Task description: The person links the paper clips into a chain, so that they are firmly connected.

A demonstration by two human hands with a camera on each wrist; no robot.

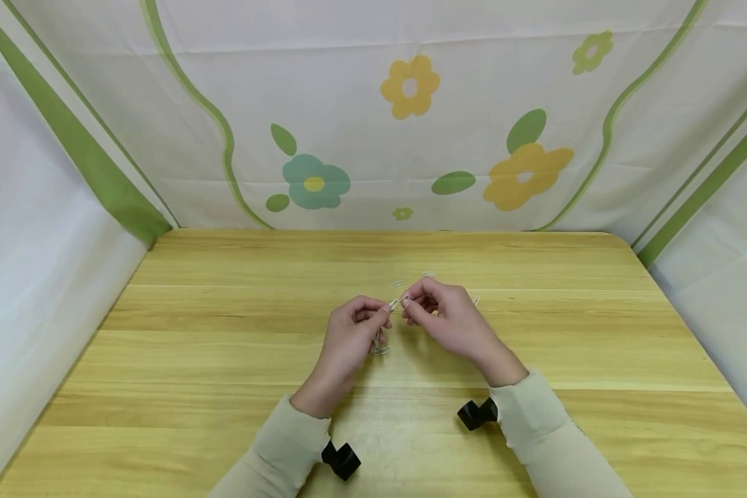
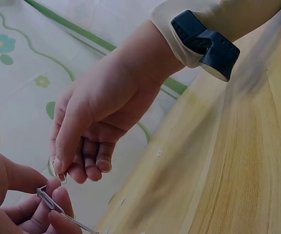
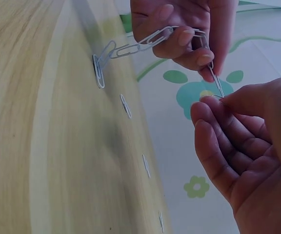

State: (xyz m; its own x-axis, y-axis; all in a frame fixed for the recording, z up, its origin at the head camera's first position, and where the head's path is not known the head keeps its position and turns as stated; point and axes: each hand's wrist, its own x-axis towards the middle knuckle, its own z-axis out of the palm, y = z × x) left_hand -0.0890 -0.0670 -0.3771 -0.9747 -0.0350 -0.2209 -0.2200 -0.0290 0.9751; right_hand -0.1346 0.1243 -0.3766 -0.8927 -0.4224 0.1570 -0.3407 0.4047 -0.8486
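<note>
My left hand pinches the end of a chain of linked paper clips between thumb and fingertips. The chain runs across its fingers and hangs down, its lowest clips at the tabletop. Facing it, my right hand pinches a single white paper clip between thumb and index finger. In the right wrist view, this clip meets the end clip of the chain at the fingertips. Whether the two are linked, I cannot tell.
Loose paper clips lie on the wooden table beyond the hands: one clip, another clip, and a third clip partly behind the right hand. A flower-patterned curtain borders the back edge. Black wrist cameras sit at both sleeves.
</note>
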